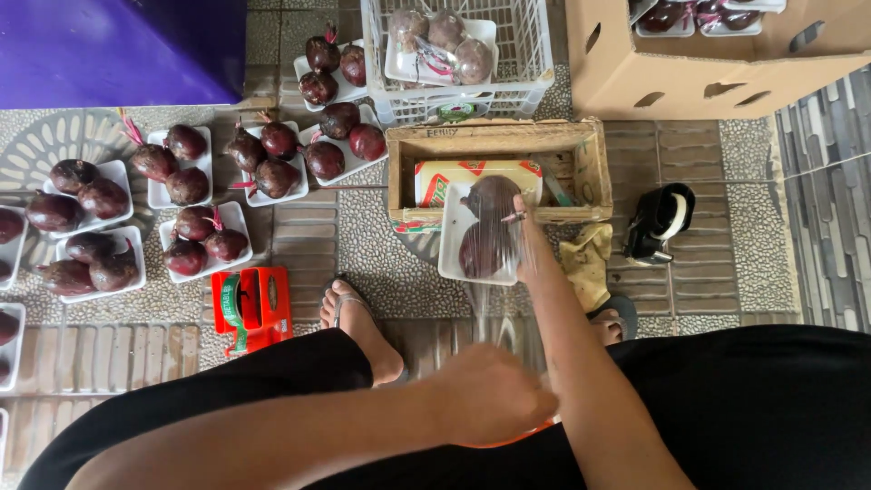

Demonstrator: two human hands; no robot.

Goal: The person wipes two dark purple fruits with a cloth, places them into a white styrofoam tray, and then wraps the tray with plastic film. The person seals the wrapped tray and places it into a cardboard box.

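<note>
So the right hand (pixel 524 220) pins clear cling film over a white foam tray of dark red beetroots (pixel 481 238) propped on the wooden crate (pixel 590 163), while the closed left hand (pixel 490 396) pulls that film taut.

Right hand (pixel 524 238) stretches film (pixel 494 272) over beet tray (pixel 451 245).

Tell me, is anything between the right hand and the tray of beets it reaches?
Nothing visible. The right hand already touches the tray of beets, with clear film stretched over it; the left hand is lower, nearer the lap.
</note>
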